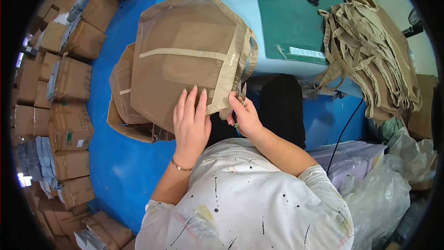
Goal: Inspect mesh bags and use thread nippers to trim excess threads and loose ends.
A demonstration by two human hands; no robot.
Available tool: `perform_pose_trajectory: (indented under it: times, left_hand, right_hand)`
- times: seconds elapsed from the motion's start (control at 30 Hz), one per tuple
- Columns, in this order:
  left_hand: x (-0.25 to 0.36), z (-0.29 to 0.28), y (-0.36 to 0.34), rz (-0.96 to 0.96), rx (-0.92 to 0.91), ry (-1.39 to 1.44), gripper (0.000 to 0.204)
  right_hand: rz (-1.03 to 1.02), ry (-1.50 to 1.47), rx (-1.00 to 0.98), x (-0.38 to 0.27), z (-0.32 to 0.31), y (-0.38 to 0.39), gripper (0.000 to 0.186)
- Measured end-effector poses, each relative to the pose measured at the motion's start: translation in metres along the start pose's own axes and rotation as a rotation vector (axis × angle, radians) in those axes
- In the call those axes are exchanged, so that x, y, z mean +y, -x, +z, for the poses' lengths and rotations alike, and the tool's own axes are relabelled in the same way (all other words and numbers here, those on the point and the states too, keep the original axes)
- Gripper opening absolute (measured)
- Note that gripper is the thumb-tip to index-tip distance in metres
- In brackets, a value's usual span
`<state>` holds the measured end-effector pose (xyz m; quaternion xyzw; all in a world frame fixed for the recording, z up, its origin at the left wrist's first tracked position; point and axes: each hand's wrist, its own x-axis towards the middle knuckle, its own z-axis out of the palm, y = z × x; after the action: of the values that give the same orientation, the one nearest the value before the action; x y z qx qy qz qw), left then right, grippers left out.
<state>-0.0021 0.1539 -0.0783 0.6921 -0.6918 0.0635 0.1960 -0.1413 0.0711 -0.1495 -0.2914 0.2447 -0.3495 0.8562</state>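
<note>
While mesh bag (178,34) partly hides carton (121,126), heaped bags (365,48) flank green mat (296,25).

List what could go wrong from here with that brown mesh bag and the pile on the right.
The right hand seems to hold scissors close to the mesh bag; a slip might nick its light trim.

The left hand lies on the mesh near that edge, so a stray blade could catch fingers.

The pile of bags overhangs the table and might slide off.

I count one held bag (180,34), one green mat (293,21), one bracelet (181,167)
</note>
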Motion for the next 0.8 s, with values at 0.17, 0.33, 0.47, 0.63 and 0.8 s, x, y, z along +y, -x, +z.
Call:
perform_pose_trajectory:
  times: [0.17,0.33,0.47,0.63,0.8]
  left_hand:
    - [-0.017,-0.005,-0.025,-0.050,0.074,0.126,0.058]
    - [-0.034,-0.011,-0.039,-0.122,0.133,0.170,0.057]
    - [-0.047,-0.005,-0.033,-0.184,0.217,0.398,0.056]
    - [-0.058,0.013,-0.021,-0.231,0.304,0.561,0.047]
    - [-0.053,0.012,-0.027,-0.204,0.286,0.498,0.045]
  right_hand:
    - [-0.048,0.388,-0.132,-0.012,-0.012,0.009,0.053]
    - [-0.292,0.947,-0.050,-0.033,-0.043,0.024,0.046]
    - [-0.429,1.231,0.294,-0.045,-0.085,0.041,0.035]
    - [-0.711,1.316,0.399,-0.055,-0.091,0.050,0.027]
    - [-0.774,1.204,0.386,-0.053,-0.098,0.046,0.026]
